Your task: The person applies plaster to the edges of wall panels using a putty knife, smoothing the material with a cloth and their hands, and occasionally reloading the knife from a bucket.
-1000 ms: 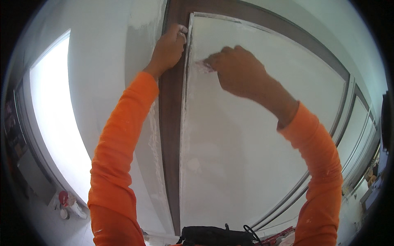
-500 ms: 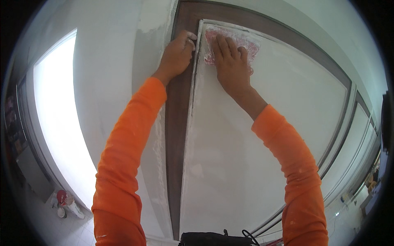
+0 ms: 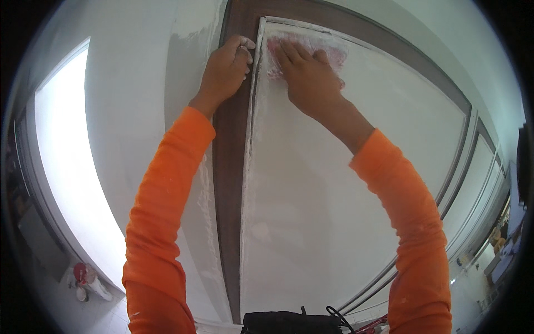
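My left hand (image 3: 228, 67) is curled at the brown wooden frame (image 3: 229, 139), beside the panel's upper left edge, its fingertips smeared white; whatever is inside its fingers is hidden. Under my right hand (image 3: 311, 89), a red scraper (image 3: 331, 55), streaked with white paste, lies against the top left corner of the white panel (image 3: 334, 200). My fingers press on its face, with the thumb side hidden. White filler lines the panel's edge moulding and the join between frame and wall.
A grey-white wall (image 3: 133, 139) is at left, with a bright tall opening (image 3: 64, 139). A red-and-white sack or bucket (image 3: 83, 275) stands on the tiled floor (image 3: 111, 309) at lower left. More framed panels (image 3: 473, 183) run along the right. A black bag-like object (image 3: 286, 325) is at the bottom edge.
My right hand and scraper moved up onto the panel's top left corner, the fingers now flattened over the scraper. My left hand stayed by the frame; the view shifted slightly.
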A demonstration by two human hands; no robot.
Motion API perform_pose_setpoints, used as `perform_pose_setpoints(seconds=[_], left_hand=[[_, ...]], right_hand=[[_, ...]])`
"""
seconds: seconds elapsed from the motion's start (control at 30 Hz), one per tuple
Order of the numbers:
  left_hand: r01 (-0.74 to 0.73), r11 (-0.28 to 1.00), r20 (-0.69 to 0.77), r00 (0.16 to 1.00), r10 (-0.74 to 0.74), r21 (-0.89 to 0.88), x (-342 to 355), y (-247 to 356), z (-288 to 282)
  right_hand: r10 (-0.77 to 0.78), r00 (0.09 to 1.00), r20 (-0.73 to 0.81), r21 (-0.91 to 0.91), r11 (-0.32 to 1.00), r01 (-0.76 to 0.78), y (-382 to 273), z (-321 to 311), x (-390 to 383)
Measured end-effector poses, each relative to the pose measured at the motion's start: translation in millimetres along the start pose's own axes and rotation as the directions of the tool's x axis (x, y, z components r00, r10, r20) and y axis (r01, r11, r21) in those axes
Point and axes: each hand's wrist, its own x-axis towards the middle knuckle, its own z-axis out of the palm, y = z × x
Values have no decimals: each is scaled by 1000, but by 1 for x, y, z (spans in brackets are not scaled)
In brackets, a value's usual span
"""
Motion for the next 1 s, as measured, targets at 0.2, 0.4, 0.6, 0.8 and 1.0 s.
perform_pose_setpoints(seconds=[0.2,0.4,0.6,0.8,1.0], left_hand=[[-32,993,-16,999,34,114,2,-11,5],[-96,990,-32,995,99,102,3,-11,10],[-155,982,-40,986,161,111,1,-14,7],[-161,980,-26,986,165,113,3,-15,7],[-155,978,-32,986,161,143,4,-12,11]], right_hand=[[-27,818,575,177,980,-92,-11,-95,-19],[24,998,-65,-22,999,-26,5,-32,-22],[7,987,-161,-90,996,-22,5,-4,3],[16,985,-173,-80,996,-31,2,3,15],[-36,995,-97,-18,999,34,13,-10,21]])
